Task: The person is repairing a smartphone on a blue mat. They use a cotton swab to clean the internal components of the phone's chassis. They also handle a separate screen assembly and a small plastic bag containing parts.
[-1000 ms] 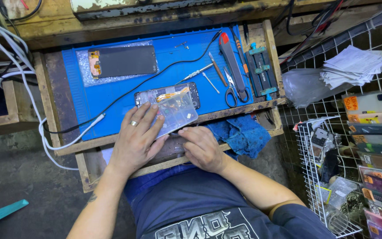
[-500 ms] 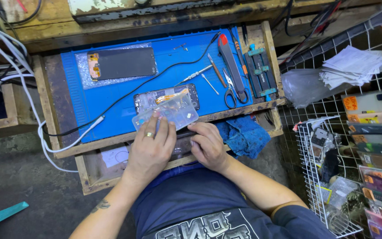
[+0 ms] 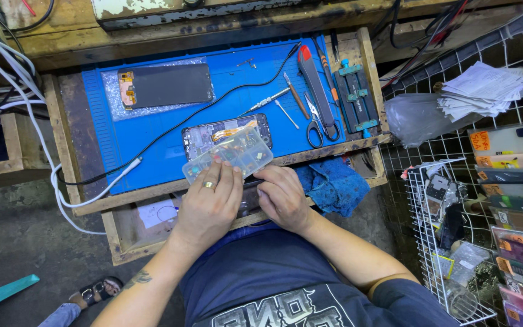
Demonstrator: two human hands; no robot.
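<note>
On the worktop (image 3: 74, 130) the blue mat (image 3: 152, 130) carried an opened phone (image 3: 213, 134) at its near edge, back off and insides bare — repair seemingly underway, reassembly left. A detached screen (image 3: 164, 86) lay far left, scissors (image 3: 316, 121) to the right. The clear parts box (image 3: 228, 155) rested partly over the phone; the left hand (image 3: 208, 203) gripped its near edge, the right hand (image 3: 282, 197) curled just beside it, fingertips touching.
</note>
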